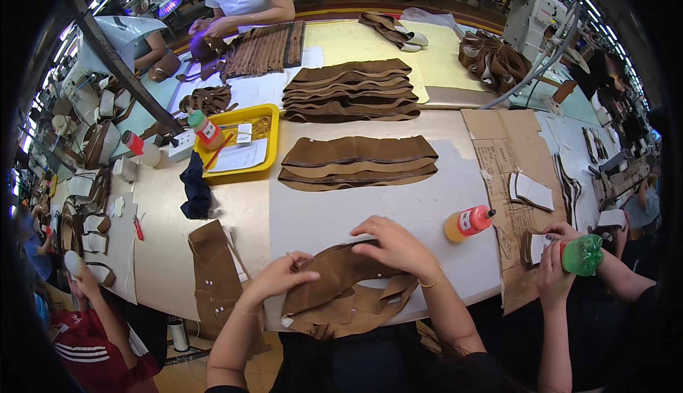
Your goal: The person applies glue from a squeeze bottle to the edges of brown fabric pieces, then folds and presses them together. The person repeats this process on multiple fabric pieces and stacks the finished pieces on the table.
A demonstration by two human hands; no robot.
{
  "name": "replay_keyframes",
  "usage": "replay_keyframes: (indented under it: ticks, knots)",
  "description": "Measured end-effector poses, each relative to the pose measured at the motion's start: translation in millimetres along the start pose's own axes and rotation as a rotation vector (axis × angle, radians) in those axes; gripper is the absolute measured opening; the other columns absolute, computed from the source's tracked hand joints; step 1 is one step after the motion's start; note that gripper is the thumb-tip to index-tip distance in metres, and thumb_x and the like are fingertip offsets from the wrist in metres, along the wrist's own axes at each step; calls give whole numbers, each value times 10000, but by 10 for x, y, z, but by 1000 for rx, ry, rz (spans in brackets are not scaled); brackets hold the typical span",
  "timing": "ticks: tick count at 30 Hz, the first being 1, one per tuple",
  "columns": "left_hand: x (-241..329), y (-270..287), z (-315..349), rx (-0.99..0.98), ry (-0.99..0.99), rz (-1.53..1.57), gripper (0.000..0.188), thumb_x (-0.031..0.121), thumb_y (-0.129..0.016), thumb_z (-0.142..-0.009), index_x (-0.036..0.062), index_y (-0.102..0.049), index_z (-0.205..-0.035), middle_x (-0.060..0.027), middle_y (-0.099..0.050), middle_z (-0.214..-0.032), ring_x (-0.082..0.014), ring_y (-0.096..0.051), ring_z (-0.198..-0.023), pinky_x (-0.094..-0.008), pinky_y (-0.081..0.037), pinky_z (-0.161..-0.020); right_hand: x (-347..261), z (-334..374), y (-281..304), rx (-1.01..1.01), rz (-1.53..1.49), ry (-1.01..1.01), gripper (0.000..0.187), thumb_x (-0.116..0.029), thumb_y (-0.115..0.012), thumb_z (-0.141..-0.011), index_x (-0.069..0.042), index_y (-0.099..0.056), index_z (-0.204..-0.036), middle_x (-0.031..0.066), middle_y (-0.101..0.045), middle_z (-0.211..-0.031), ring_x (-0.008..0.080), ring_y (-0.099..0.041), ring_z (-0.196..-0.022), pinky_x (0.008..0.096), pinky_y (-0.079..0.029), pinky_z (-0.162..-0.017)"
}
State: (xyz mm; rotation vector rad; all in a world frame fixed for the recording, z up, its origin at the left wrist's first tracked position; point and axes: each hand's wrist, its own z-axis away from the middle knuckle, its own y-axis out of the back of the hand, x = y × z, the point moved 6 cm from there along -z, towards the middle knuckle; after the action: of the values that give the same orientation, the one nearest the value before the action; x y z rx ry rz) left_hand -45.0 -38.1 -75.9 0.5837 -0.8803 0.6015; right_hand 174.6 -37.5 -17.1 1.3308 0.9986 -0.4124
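A curved brown leather piece with pale marks lies in loose folds at the near table edge. My left hand is closed at its left side, the thumb laid over the leather and the fingers partly hidden. Across its far edge, my right hand grips the leather between thumb and bent fingers. Beyond my hands lies a short stack of brown leather strips, with a larger wavy stack farther off. To my left, another flat brown leather piece hangs partly over the edge.
A yellow tray holds paper and a bottle. Beside it is a dark blue cloth. A red-capped bottle stands right of my hands. At the right, another person's hands hold a green bottle near cardboard.
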Motion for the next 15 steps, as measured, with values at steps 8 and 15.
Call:
replay_keyframes:
  ticks: [8, 15]
  knots:
    - [563, -120, 132, -376, -45, 405, 197, 115, -697, -792, 27, -571, -914, 8, -616, -784, -12, -527, -739, -174, -408, -622, -213, 28, -328, -708, -592, -148, 359, -346, -613, -850, 10, -572, -872, -17, -558, -757, 57, -473, -669, 212, -418, -638]
    - [300, 233, 107, -189, -77, 437, 215, 120, -729, -743, 35, -577, -870, 29, -598, -755, -17, -515, -668, -179, -416, -598, -32, 326, 54, -557, -1183, -174, 409, -236, -695, -795, 1, -524, -1080, 0, -602, -976, 76, -545, -908, 228, -441, -796]
